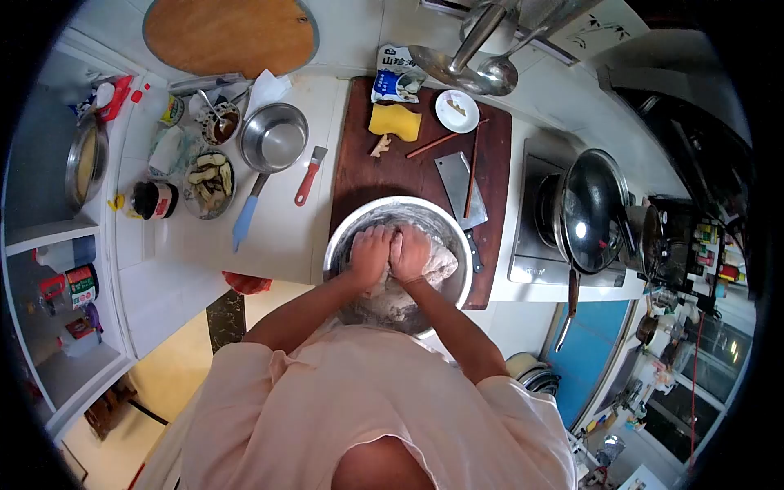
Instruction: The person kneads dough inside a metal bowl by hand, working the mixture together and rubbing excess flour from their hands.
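Note:
A wide metal bowl (460, 286) dusted with flour stands at the front of the dark red cutting board (351, 163). In it lies a lump of pale dough (442, 263), rough and floury, partly covered by my hands. My left hand (371, 255) presses into the dough with its fingers curled. Right beside it, touching, my right hand (410, 252) grips the dough too, fingers bent over it. The fingertips of both hands are partly hidden. Just right of the bowl rests a cleaver (463, 189), its black handle by the rim.
On the board are a yellow sponge (395, 122), ginger (380, 145), chopsticks (471, 175) and a small white plate (456, 111). To the left are a saucepan (274, 137), a red-handled scraper (310, 175) and a plate of sliced food (209, 184). A lidded wok (594, 211) sits on the stove at right.

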Available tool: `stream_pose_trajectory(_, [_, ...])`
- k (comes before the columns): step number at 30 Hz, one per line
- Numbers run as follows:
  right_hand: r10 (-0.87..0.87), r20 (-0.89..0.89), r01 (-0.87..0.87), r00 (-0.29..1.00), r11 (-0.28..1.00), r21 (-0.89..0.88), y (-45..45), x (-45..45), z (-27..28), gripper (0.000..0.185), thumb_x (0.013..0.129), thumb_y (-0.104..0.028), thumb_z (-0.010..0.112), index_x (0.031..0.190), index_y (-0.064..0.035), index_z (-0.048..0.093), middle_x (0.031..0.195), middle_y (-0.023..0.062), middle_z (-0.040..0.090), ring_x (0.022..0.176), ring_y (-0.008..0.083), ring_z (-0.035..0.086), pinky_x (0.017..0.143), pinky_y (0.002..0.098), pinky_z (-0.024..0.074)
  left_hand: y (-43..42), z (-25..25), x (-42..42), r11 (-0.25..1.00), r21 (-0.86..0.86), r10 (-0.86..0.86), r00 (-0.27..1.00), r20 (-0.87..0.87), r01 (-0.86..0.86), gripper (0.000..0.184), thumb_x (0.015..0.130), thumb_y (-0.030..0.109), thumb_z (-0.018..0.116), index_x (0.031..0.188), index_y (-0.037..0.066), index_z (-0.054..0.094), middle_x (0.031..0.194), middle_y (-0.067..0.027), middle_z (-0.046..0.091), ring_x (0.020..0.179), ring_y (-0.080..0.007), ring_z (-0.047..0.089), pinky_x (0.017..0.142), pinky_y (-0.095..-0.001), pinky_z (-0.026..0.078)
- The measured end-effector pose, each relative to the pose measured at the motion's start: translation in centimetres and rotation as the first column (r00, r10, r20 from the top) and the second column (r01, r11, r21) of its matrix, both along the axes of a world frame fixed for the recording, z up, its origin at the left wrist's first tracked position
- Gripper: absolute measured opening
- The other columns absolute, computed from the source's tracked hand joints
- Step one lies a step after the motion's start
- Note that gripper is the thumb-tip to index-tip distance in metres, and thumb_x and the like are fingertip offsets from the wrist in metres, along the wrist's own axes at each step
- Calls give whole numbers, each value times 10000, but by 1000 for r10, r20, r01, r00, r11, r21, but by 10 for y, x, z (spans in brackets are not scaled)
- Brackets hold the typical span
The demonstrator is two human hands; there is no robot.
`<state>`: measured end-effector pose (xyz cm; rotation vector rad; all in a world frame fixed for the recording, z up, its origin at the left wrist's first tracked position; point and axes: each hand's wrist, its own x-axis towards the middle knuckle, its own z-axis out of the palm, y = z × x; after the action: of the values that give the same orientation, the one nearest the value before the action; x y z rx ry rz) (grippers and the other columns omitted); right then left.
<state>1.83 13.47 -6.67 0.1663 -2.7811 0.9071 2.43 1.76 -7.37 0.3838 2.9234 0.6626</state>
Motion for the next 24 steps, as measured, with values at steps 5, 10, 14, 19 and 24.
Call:
stream_pose_trajectory(5, [33, 41, -32, 999, 999, -42, 5, -35, -16, 276, 922, -260, 410, 835, -70, 590, 705, 182, 599, 656, 393, 572, 603, 500, 425, -2, -3, -23, 987, 150, 50, 998, 23, -53, 157, 814, 148, 524, 936, 56, 559, 922, -145, 611, 922, -322, 598, 788, -432, 479])
stream_pose_trajectory(10, [44, 56, -41, 997, 997, -65, 8, -35, -16, 272, 923, -253, 442, 787, -62, 581, 677, 208, 587, 634, 410, 573, 577, 493, 427, 4, 13, -25, 991, 98, 80, 983, 164, -96, 215, 770, 110, 610, 960, 25, 556, 979, -165, 602, 970, -340, 587, 836, -440, 476])
stream_pose_trajectory(14, [260, 106, -253, 960, 964, -77, 29, -41, -4, 321, 898, -327, 506, 808, -49, 639, 711, 214, 612, 677, 409, 595, 618, 478, 462, -9, 35, -1, 973, 227, -62, 995, 74, 43, 440, 725, 105, 709, 1123, 3, 552, 1146, -198, 559, 1079, -358, 545, 930, -421, 447])
stream_pose_trajectory(19, [316, 223, -339, 922, 938, 73, 49, -44, 15, 275, 865, -265, 558, 922, -13, 651, 866, 222, 641, 791, 388, 607, 716, 463, 484, -60, 88, -1, 883, 467, 96, 993, -74, -50, 365, 799, 140, 668, 1127, 17, 567, 1135, -171, 576, 1082, -357, 537, 934, -414, 433])
stream_pose_trajectory(24, [-77, 88, 101, 993, 944, -315, 31, 1, 39, 369, 885, -111, 580, 1208, 53, 510, 1241, 238, 528, 1130, 375, 523, 935, 422, 434, -61, 54, -41, 785, 609, 121, 992, 31, -114, 279, 846, 132, 654, 1093, 11, 603, 991, -132, 641, 859, -258, 637, 782, -331, 501])
